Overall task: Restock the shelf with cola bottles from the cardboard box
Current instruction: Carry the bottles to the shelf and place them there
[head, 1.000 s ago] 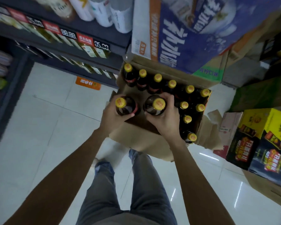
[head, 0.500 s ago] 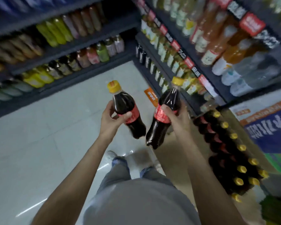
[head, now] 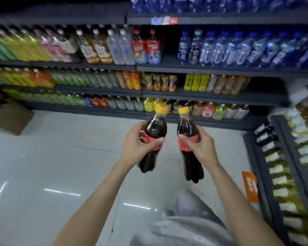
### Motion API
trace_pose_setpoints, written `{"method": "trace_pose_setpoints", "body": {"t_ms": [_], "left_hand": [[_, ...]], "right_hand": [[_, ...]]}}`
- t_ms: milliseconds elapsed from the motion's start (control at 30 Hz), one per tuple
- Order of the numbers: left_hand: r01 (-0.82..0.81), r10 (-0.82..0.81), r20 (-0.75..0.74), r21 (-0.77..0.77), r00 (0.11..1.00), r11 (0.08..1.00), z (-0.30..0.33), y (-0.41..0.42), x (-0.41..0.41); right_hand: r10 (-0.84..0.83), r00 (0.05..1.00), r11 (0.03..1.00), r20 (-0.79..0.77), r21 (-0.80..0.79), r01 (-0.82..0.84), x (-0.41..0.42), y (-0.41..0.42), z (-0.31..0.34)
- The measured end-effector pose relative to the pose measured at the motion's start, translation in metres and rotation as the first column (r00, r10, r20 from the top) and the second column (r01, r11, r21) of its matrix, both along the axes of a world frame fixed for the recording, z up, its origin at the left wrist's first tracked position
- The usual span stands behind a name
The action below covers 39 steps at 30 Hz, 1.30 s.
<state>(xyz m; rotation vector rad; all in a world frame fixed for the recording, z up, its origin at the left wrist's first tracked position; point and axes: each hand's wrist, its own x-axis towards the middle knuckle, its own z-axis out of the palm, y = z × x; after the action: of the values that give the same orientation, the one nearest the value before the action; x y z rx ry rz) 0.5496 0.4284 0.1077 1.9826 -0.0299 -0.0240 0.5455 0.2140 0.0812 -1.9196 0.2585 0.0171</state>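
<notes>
In the head view, the person is now facing the long drinks shelf point(head: 167, 67) across the aisle, having turned away from the cardboard box, which a second ago was right under the hands and is no longer showing. The left hand point(head: 138, 145) is grasping one cola bottle point(head: 154, 137) round its red label, and the right hand point(head: 198, 146) is grasping a second cola bottle point(head: 188, 139) the same way; both are hanging upright in front of the shelf, not yet placed. This is probably the carrying stretch. Labels and price tags are blurring too much to read.
</notes>
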Motion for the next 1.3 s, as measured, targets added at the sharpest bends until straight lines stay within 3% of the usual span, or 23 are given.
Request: {"method": "trace_pose_setpoints", "body": {"t_ms": [167, 300, 467, 767, 1000, 1167, 1300], "left_hand": [[-0.142, 0.146, 0.130, -0.040, 0.981, 0.989, 0.035, 0.062, 0.082], [-0.209, 0.213, 0.237, -0.041, 0.948, 0.977, 0.059, 0.108, 0.161], [-0.278, 0.278, 0.363, -0.053, 0.889, 0.959, 0.087, 0.158, 0.270], [-0.273, 0.297, 0.549, -0.127, 0.781, 0.954, 0.133, 0.237, 0.463], [-0.213, 0.287, 0.554, -0.195, 0.782, 0.957, 0.128, 0.284, 0.614], [-0.171, 0.241, 0.523, -0.179, 0.817, 0.969, 0.130, 0.310, 0.684], [-0.152, 0.192, 0.515, -0.120, 0.835, 0.981, 0.132, 0.315, 0.717]], "right_hand": [[0.186, 0.979, 0.979, 0.087, -0.103, -0.177, 0.101, 0.059, 0.032], [0.234, 0.956, 0.963, 0.178, -0.181, -0.202, 0.188, 0.099, 0.061], [0.225, 0.920, 0.973, 0.322, -0.115, -0.198, 0.306, 0.149, 0.093], [0.121, 0.806, 0.992, 0.579, -0.048, -0.115, 0.487, 0.236, 0.144], [0.010, 0.706, 0.999, 0.708, -0.045, 0.031, 0.603, 0.296, 0.157], [-0.033, 0.714, 0.988, 0.699, -0.083, 0.127, 0.686, 0.320, 0.159], [-0.208, 0.759, 0.963, 0.617, -0.007, 0.270, 0.751, 0.330, 0.159]]}}
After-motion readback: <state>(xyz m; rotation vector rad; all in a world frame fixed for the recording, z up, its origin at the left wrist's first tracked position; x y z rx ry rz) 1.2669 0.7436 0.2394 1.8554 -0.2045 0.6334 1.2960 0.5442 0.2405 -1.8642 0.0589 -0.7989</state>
